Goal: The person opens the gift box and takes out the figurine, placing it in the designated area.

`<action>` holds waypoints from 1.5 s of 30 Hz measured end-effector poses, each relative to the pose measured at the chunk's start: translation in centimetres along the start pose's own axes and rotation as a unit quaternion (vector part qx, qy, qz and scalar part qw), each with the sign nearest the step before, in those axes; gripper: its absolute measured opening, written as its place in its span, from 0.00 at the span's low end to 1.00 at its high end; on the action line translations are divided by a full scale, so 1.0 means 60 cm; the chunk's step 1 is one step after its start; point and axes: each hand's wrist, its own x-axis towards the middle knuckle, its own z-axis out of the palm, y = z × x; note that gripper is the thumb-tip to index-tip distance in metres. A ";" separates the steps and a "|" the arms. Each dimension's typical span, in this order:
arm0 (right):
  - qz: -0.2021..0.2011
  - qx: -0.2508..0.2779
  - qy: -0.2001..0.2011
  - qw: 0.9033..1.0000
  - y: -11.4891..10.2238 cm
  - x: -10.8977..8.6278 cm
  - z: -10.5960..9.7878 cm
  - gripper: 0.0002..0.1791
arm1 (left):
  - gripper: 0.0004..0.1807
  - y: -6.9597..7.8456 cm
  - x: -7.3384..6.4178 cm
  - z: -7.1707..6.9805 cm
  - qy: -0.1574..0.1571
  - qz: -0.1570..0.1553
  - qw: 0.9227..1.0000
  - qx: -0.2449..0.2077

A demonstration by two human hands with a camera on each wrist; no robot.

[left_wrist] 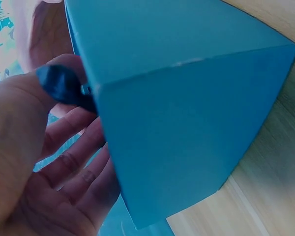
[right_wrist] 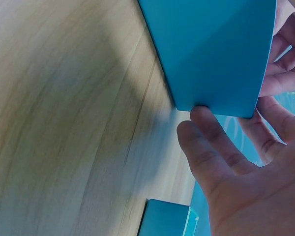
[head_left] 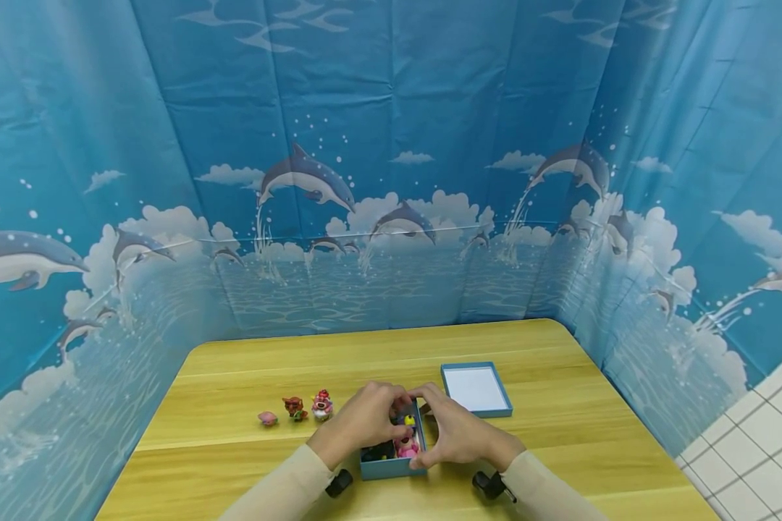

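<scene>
A blue box (head_left: 391,469), its open top facing up, stands at the table's near edge. Inside lie small toy figures: a pink one (head_left: 407,446), one with a yellow head (head_left: 409,420) and a dark one (head_left: 378,452). My left hand (head_left: 368,416) reaches over the box from the left, its thumb beside the pink figure and its fingers loosely bent. Beside that thumb, a dark piece (left_wrist: 64,86) pokes above the rim in the left wrist view. My right hand (head_left: 459,427) holds the box's right side, thumb at the near corner and fingertips (right_wrist: 201,113) at the far end.
A blue lid (head_left: 476,387), white inside, lies right of the box. To the left stand a red-and-white figure (head_left: 322,405) and a brown figure (head_left: 294,408), with a small pink piece (head_left: 268,418) beside them. A dolphin-print curtain (head_left: 391,181) surrounds the wooden table (head_left: 247,362).
</scene>
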 end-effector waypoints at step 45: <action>-0.002 0.001 0.005 1.000 0.002 0.001 0.003 0.57 | 0.08 0.003 -0.001 0.003 0.012 -0.001 1.000 -0.011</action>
